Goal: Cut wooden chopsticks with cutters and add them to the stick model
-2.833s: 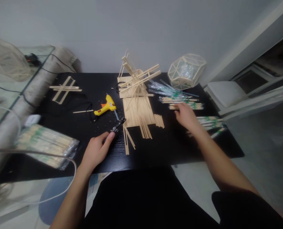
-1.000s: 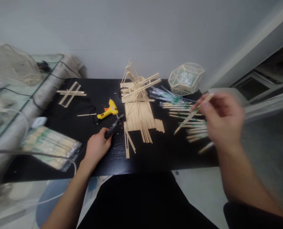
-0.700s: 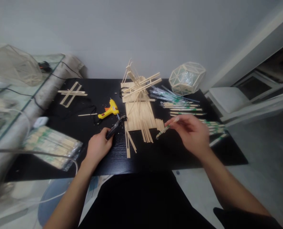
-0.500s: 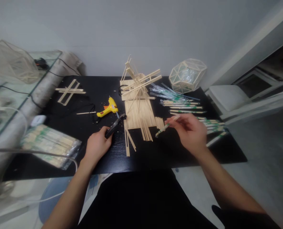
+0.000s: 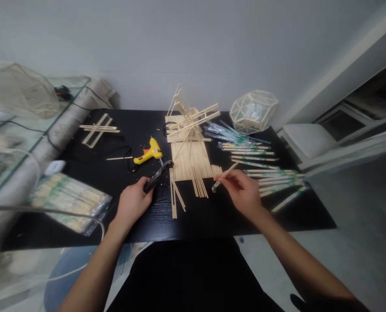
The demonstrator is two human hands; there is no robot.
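My left hand (image 5: 132, 200) is closed around a black hand tool (image 5: 157, 177), shaped like pliers, which points up and right over the table. In my right hand (image 5: 243, 190), thumb and fingers pinch a pair of chopsticks (image 5: 229, 170). Their upper part shows bare wood, and the crumpled paper wrapper is bunched at the lower end. Between the hands lies a flat panel of wooden sticks (image 5: 188, 156), with loose sticks (image 5: 200, 185) at its near edge. A wooden stick model with crossed blades (image 5: 196, 121) stands behind the panel.
A yellow glue gun (image 5: 150, 151) lies left of the panel. Farther left are a stick cross (image 5: 98, 130) and a bag of wrapped chopsticks (image 5: 71, 201). On the right lie several wrapped chopsticks (image 5: 254, 159) and, behind them, a polyhedral stick frame (image 5: 254, 112). A white cable crosses at lower left.
My right hand has moved left, nearer the panel, and more bare wood shows on the chopsticks, with the wrapper bunched lower. My left hand keeps hold of the black tool. The view has tilted slightly.
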